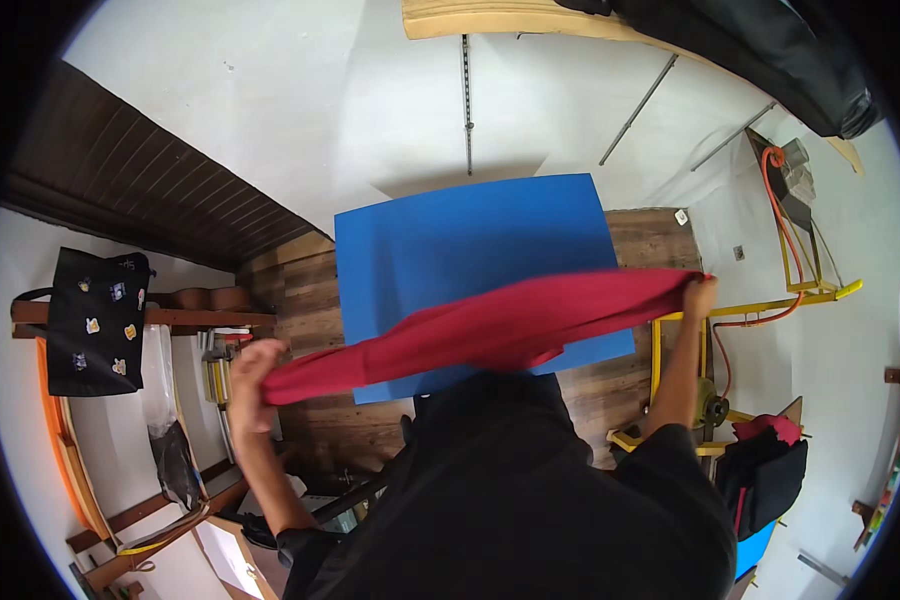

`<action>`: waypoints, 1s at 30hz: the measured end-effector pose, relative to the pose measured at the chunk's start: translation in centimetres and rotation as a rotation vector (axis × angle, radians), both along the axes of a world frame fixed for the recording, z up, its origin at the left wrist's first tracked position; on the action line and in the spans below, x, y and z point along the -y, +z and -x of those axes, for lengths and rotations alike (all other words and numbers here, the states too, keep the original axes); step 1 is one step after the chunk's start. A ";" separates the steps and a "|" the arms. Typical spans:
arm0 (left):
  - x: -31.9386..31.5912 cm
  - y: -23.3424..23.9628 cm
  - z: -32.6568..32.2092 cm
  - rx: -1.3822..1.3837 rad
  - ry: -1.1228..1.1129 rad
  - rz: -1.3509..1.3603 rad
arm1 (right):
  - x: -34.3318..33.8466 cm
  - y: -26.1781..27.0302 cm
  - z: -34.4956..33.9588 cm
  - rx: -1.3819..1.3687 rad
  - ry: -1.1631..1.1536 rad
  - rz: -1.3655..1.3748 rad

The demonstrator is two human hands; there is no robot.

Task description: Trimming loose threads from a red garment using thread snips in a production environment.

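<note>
A dark red piece of cloth (465, 322) stretches between my two hands, with its middle sagging into folds. My left hand (253, 382) grips its left end, out past the edge of the blue tabletop (465, 232). At the far right, my right hand (699, 296) holds the other end, slightly farther from my body. The cloth crosses in front of the blue tabletop and hides part of it. Whether any of the cloth touches the top cannot be told.
On the left, a black printed bag (97, 322) hangs from a wooden shelf (210, 319). A yellow metal frame (757, 306) with an orange hose (784, 217) stands at right. Dark folded cloths (761, 480) are stacked near my right elbow. Wood-look flooring (649, 244) surrounds the table.
</note>
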State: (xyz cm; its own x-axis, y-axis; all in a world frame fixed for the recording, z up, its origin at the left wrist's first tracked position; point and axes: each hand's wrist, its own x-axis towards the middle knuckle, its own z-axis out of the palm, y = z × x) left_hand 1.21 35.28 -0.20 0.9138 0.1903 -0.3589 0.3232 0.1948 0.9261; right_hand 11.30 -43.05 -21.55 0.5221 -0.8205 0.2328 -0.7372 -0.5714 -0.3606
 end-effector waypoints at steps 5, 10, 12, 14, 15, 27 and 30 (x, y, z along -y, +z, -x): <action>-1.8 4.4 -0.2 0.340 0.373 0.080 | 1.3 1.6 0.8 0.037 0.215 -0.028; -0.3 2.2 -8.0 0.435 0.548 0.114 | -2.2 -2.7 1.7 -0.054 0.498 -0.228; 1.3 -0.3 -11.9 0.547 0.709 -0.410 | -4.9 -4.2 3.2 -0.070 0.553 -0.418; 1.9 -5.4 -13.6 0.455 0.573 -0.762 | -7.7 -4.6 5.5 -0.251 0.602 -0.526; -0.7 -11.0 -13.6 0.322 0.599 -1.216 | -10.8 -2.8 5.4 -0.397 0.686 -0.542; 19.0 -27.2 -12.2 -0.577 0.003 -0.245 | -29.4 2.1 4.4 0.051 1.094 -0.178; 18.2 -29.5 -12.0 -0.393 -0.075 0.030 | -33.1 -1.6 3.6 0.078 1.275 -0.170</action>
State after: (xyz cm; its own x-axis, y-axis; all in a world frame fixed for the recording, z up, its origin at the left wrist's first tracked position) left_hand 13.22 17.09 -29.68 0.7167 0.1128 -0.6882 0.6659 0.1822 0.7234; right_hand 7.69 -9.94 -23.14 0.9448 0.2226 0.2404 0.3186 -0.7955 -0.5155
